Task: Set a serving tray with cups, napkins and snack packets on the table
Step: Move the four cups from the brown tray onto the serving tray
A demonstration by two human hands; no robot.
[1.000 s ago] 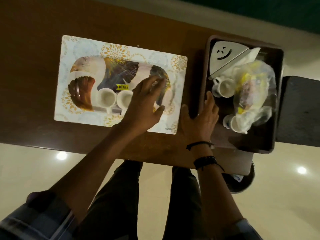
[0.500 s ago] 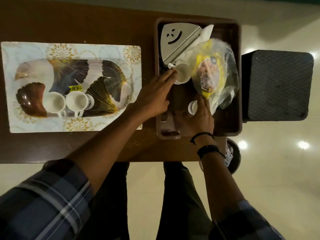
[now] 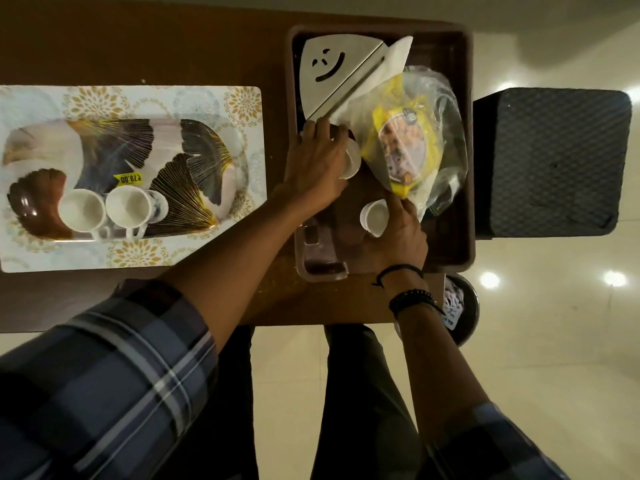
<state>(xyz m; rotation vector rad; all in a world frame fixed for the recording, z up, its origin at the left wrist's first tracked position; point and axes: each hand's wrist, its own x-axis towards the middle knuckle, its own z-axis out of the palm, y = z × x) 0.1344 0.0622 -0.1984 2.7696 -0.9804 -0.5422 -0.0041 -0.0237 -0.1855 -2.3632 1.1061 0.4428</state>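
A patterned serving tray point(image 3: 194, 157) lies on a floral placemat point(image 3: 242, 105) at the left, with two white cups point(image 3: 83, 211) point(image 3: 130, 206) standing side by side on it. At the right a brown bin point(image 3: 465, 168) holds a metal napkin holder point(image 3: 332, 71) with a smiley cut-out and white napkins point(image 3: 394, 60), a yellow snack packet point(image 3: 403, 150) in clear plastic, and two more white cups. My left hand point(image 3: 317, 164) covers and grips the upper cup point(image 3: 351, 161). My right hand point(image 3: 398, 233) grips the lower cup point(image 3: 374, 216).
The brown table point(image 3: 173, 43) ends just right of the bin. A dark textured stool point(image 3: 554, 161) stands beyond the bin on the right. A round dark bin point(image 3: 460, 306) sits on the pale floor under the table's right end.
My left hand has left the serving tray and moved right into the bin onto the upper cup. My right hand has closed round the lower cup.
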